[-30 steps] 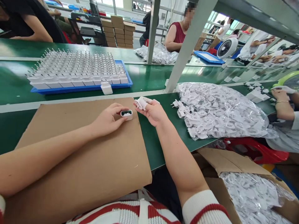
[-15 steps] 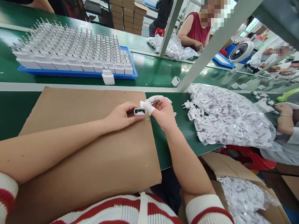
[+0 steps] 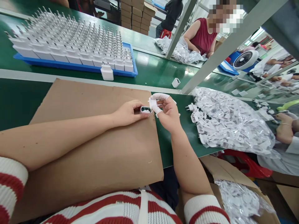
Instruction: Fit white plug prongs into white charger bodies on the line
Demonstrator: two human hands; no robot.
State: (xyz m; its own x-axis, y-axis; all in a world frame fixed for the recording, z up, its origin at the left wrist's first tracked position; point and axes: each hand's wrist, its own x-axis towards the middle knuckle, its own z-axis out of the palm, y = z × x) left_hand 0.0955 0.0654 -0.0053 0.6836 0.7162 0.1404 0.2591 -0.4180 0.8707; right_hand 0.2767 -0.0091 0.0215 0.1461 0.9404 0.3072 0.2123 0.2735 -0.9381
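My left hand point(image 3: 127, 112) is closed around a white charger housing point(image 3: 146, 109), its open end facing me with green and white parts inside. Right beside it, my right hand point(image 3: 170, 114) pinches a small white plug cover point(image 3: 153, 103) between thumb and forefinger, both wrapped in white finger covers. A thin pin seems to stick out from the cover's left side. The cover is close to the housing's right end; whether they touch I cannot tell. Other white bits show around my right fingers, partly hidden. Both hands are above the right edge of a cardboard sheet point(image 3: 105, 149).
A blue tray point(image 3: 77, 69) holds rows of white chargers, pins up, with one charger point(image 3: 106, 72) leaning at its front. Another housing point(image 3: 176, 82) lies near a metal post point(image 3: 193, 74). Right, a plastic bag point(image 3: 233, 124) spills plug covers; below stands a carton point(image 3: 263, 199). Co-workers sit nearby.
The plug cover now shows more plainly between my right thumb and forefinger, held upright. Both hands appear slightly further right, and the whole view has shifted a little.
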